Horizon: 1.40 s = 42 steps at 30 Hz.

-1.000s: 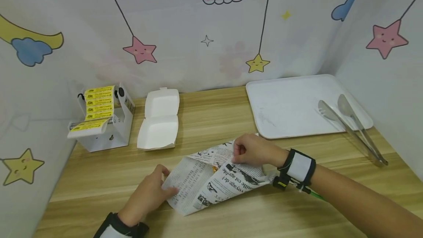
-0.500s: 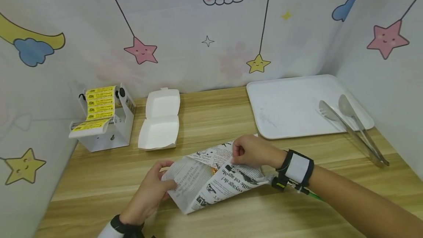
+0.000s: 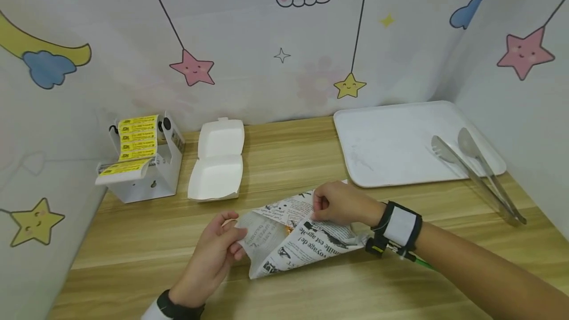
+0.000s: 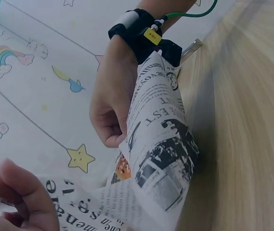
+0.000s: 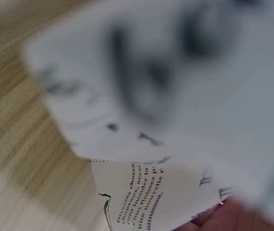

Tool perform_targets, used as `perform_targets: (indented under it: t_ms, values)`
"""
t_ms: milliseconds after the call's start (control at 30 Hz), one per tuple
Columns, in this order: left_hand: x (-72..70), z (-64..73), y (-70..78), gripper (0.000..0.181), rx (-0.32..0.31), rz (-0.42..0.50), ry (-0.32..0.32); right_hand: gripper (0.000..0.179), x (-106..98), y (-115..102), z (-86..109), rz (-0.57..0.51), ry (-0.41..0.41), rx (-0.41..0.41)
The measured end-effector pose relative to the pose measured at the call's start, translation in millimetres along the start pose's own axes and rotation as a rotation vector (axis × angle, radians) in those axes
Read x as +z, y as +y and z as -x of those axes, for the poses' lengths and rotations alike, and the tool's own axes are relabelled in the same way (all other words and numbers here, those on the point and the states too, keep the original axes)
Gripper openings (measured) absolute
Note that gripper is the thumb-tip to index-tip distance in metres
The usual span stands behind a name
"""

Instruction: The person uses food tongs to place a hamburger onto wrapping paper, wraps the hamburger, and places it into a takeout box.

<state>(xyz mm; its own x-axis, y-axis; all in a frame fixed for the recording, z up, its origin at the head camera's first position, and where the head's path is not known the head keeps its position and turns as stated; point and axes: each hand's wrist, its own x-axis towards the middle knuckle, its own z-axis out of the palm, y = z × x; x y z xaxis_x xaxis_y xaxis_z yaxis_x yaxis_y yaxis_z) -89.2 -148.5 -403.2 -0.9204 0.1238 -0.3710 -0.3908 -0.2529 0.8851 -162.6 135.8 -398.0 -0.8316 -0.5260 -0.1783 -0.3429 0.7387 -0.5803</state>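
Note:
A sheet of newsprint-patterned wrapping paper (image 3: pixel 306 248) lies folded over on the table in the head view, its left end gaping. Inside the gap shows a bit of orange-brown food (image 4: pixel 122 169), mostly hidden by the paper. My left hand (image 3: pixel 211 253) pinches the raised left end between thumb and fingers. At the top of the folds my right hand (image 3: pixel 342 203) holds the overlapping edges with curled fingers. In the right wrist view, blurred paper covers most of the frame, with fingertips (image 5: pixel 223 219) at the lower edge.
An open white clamshell box (image 3: pixel 216 177) stands behind the left hand, beside a dispenser (image 3: pixel 151 181) with a roll of yellow labels (image 3: pixel 138 137). At back right is a white tray (image 3: pixel 391 147), with metal tongs (image 3: pixel 484 177) lying across its right edge. A patterned curtain (image 3: pixel 249 23) closes off the back.
My left hand has taken hold of the paper's left end and lifted it up and to the right, turning it inward. The right hand stays at the fold.

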Motion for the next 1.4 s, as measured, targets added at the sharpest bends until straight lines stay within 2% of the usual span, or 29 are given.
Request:
perform_targets:
  t_ms: [100,267,367,467,567,600,700,833,933,1000,1067,1167,1300,1400]
  values:
    - [11.7,1.1,3.5,0.029,0.059,0.009,-0.11,0.025,0,-1,0.3,0.004,0.001,0.002]
    - [21.1,-2.6,10.3,0.02,0.077,-0.073,-0.276,0.025,0,-2,0.6,0.007,0.005,-0.005]
    - [19.5,-8.2,14.6,0.028,0.088,-0.188,-0.391,0.025,0,-1,0.8,0.003,0.003,-0.007]
    - [12.4,-12.7,19.3,0.039,0.071,-0.28,-0.497,0.025,0,-1,0.6,0.003,0.0,-0.011]
    - [4.8,-14.4,22.6,0.04,0.053,-0.365,-0.542,0.025,0,0,-0.2,0.009,0.0,-0.018]
    - [3.3,-14.5,23.0,0.039,0.064,-0.4,-0.543,0.024,0,0,-0.4,0.012,0.001,-0.019]
    - [2.6,-15.1,22.0,0.025,0.166,-0.557,-0.49,0.024,-1,0,-1.2,0.016,0.001,-0.016]
    - [5.1,-18.2,19.2,0.006,0.377,-0.775,-0.374,0.024,-2,0,-1.8,0.016,-0.007,-0.003]
    - [6.5,-23.7,18.4,0.007,0.548,-0.862,-0.332,0.024,-1,0,-1.8,0.013,-0.012,0.002]
    - [8.3,-29.2,18.0,0.01,0.651,-0.876,-0.329,0.025,-1,0,-1.7,0.01,-0.011,0.003]
    - [12.0,-35.3,17.3,0.011,0.741,-0.849,-0.339,0.025,-1,1,-1.5,0.007,-0.01,0.0]
    - [19.7,-45.3,14.4,0.012,0.845,-0.793,-0.353,0.025,0,1,-1.5,0.004,-0.006,-0.001]
    - [33.9,-56.4,8.3,0.013,0.935,-0.757,-0.342,0.025,1,2,-1.7,0.008,-0.006,0.005]
    - [44.9,-61.8,2.7,0.013,0.998,-0.79,-0.329,0.025,1,3,-1.8,0.018,-0.003,0.004]
